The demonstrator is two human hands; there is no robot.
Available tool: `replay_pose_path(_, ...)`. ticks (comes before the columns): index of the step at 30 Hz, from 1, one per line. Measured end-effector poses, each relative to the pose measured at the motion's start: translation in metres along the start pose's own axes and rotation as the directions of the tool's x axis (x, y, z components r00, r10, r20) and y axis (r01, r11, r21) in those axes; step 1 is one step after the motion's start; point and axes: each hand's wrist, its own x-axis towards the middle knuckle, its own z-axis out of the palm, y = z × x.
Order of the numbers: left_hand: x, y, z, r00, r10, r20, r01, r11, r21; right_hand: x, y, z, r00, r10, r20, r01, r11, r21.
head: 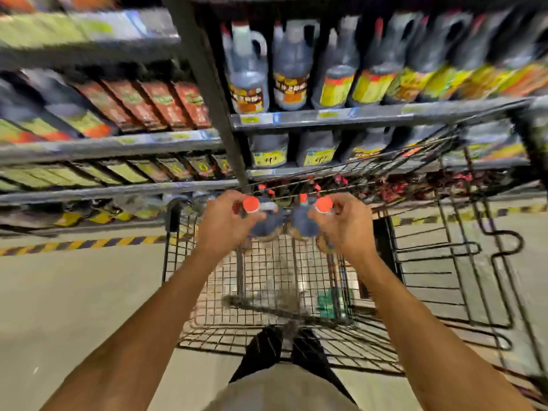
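My left hand (226,221) grips a dark bottle (267,222) with an orange-red cap by its neck. My right hand (345,222) grips a second dark bottle (302,222) with the same kind of cap. Both bottles hang side by side, nearly touching, over the far end of a black wire shopping cart (178,256). The view is blurred, so the bottle labels cannot be read.
Store shelves (326,117) ahead hold rows of dark jugs with yellow and orange labels and red cartons at left. A second wire cart (474,262) stands at right. A green item (327,302) lies in the cart. Yellow-black tape (89,243) runs along the floor.
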Motion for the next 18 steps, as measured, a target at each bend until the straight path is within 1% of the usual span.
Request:
replay_pose_path(2, -0.011, 0.014, -0.022, 0.999, 0.014, -0.042, -0.016, 0.998, -0.056, -0.006, -0.023, -0.02, 0.996, -0.074, -0.048, 0.077, 0.996, 0.042)
replay_pose_path(4, -0.023, 0.028, -0.042, 0.994, 0.062, -0.09, -0.073, 0.99, -0.119, -0.013, -0.047, -0.04, 0.986, -0.146, -0.086, 0.149, 0.988, 0.04)
replay_pose_path(6, -0.038, 0.044, -0.063, 0.981, 0.122, -0.152, -0.144, 0.978, -0.149, -0.02, -0.071, -0.06, 0.973, -0.216, -0.079, 0.222, 0.973, 0.069)
replay_pose_path(8, -0.053, 0.061, -0.083, 0.965, 0.137, -0.225, -0.186, 0.96, -0.211, -0.028, -0.094, -0.078, 0.955, -0.288, -0.065, 0.294, 0.949, 0.112)
replay_pose_path(11, -0.081, 0.085, -0.111, 0.931, 0.133, -0.34, -0.234, 0.932, -0.278, -0.043, -0.126, -0.101, 0.904, -0.425, -0.051, 0.427, 0.89, 0.159)
replay_pose_path(13, -0.102, 0.098, -0.128, 0.905, 0.132, -0.404, -0.265, 0.918, -0.295, -0.054, -0.146, -0.113, 0.869, -0.495, -0.019, 0.488, 0.85, 0.198)
replay_pose_path(18, -0.149, 0.112, -0.162, 0.829, 0.141, -0.541, -0.311, 0.92, -0.238, -0.084, -0.183, -0.126, 0.755, -0.656, 0.006, 0.635, 0.733, 0.243)
